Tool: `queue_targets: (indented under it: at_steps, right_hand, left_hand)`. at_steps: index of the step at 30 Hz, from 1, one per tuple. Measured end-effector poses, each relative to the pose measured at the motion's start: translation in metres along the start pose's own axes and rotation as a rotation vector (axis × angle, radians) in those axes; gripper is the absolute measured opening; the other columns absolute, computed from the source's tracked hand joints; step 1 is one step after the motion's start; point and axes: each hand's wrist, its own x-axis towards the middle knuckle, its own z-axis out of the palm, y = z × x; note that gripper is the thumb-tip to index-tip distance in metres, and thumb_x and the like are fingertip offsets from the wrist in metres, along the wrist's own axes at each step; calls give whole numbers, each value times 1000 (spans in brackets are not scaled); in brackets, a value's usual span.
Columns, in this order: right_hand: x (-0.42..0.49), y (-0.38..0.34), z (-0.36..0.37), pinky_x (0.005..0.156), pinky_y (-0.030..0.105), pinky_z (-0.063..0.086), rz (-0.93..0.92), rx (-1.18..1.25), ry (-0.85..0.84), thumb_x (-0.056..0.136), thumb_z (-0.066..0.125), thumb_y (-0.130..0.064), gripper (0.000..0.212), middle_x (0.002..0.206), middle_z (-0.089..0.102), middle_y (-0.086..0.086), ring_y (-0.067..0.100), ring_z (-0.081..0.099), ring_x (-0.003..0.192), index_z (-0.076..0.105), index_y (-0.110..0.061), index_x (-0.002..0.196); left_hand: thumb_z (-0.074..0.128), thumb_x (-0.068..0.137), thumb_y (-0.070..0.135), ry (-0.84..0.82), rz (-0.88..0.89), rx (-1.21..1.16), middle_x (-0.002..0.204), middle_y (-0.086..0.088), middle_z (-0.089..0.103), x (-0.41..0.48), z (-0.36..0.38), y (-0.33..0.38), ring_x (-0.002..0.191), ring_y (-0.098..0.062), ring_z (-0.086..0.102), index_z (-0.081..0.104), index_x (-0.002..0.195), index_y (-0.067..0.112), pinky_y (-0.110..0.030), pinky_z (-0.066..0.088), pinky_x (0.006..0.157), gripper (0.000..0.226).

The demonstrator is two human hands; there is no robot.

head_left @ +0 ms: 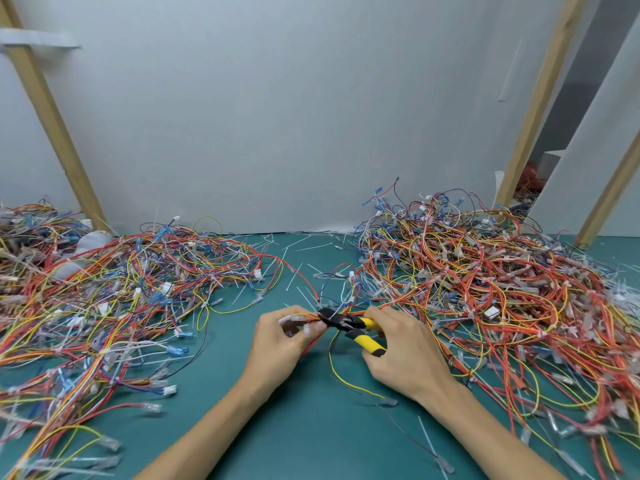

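Note:
My left hand [280, 341] pinches a small bundle of red and yellow wires [304, 317] with clear terminals at its end. My right hand [405, 355] grips a pair of cutters with yellow and black handles [367, 336]. The black jaws [332, 318] of the cutters sit on the wire bundle right beside my left fingertips. A yellow wire [337, 372] from the bundle hangs down onto the green table mat [298, 420] between my hands.
A big heap of red, orange, yellow and blue wire harnesses [104, 306] covers the left of the mat, another heap [502, 289] the right. Cut white cable ties [294, 278] lie scattered in the middle. A white wall panel [277, 116] with wooden posts stands behind.

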Motion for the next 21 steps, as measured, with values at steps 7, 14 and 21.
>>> queue_targets:
  at_steps: [7,14,21]
  right_hand:
    - [1,-1,0,57,32,37,28,29,70,77,58,-45,20,72,54,-10,18,49,70,54,-28,88]
    - [0,-6,1,50,30,38,123,59,61,68,58,-49,29,51,50,-3,21,51,57,53,-21,68]
    - [3,-7,-3,53,29,34,137,16,26,71,64,-46,27,50,49,-2,26,53,61,56,-21,65]
  left_hand:
    - [72,85,14,-17,-23,-14,69,2,64,1,-4,-3,63,-4,55,68,79,1,-13,40,60,15]
    - [62,93,17,-31,-50,-57,82,2,76,-1,-4,2,75,-2,67,69,83,12,-10,44,60,14]
    - [58,95,13,-26,-114,-137,84,-3,77,-3,-3,1,80,-22,74,66,86,5,-20,55,74,14]
